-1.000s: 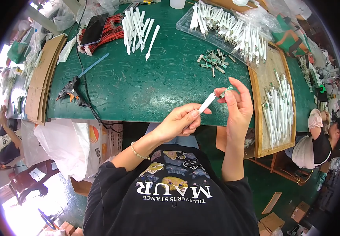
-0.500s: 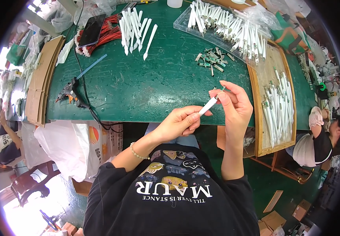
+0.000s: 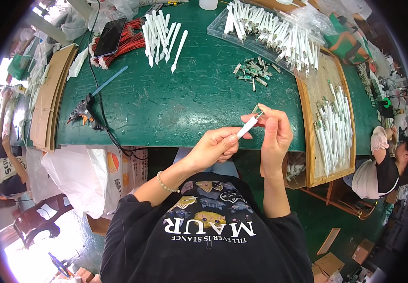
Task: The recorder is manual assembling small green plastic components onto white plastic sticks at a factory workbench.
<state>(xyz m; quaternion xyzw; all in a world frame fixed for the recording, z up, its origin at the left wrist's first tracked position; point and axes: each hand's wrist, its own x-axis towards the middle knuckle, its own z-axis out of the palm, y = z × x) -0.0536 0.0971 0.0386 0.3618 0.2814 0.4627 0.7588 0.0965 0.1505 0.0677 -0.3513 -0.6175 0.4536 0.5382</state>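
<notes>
And here is the white tube (image 3: 248,128), tilted between the two hands, just above the near edge of the counter (image 3: 180,106). It looks light and stiff, probably plastic, and that smooth side could well slip under a damp fingertip. The plain lower body seems the spot to grip; the small metal-and-green piece (image 3: 259,114) at its upper end looks fragile (easy to bend, I'd guess), so a gentle touch suits it.

The left hand (image 3: 220,147) has its fingers curled in, thumb pressed along the tube's lower part. The right hand (image 3: 276,137) is partly open, fingertips gathered narrowly around the small piece; whether they pinch it or merely touch it, I can't tell. Beyond the hands lies a pile of loose small boards (image 3: 257,72).
</notes>
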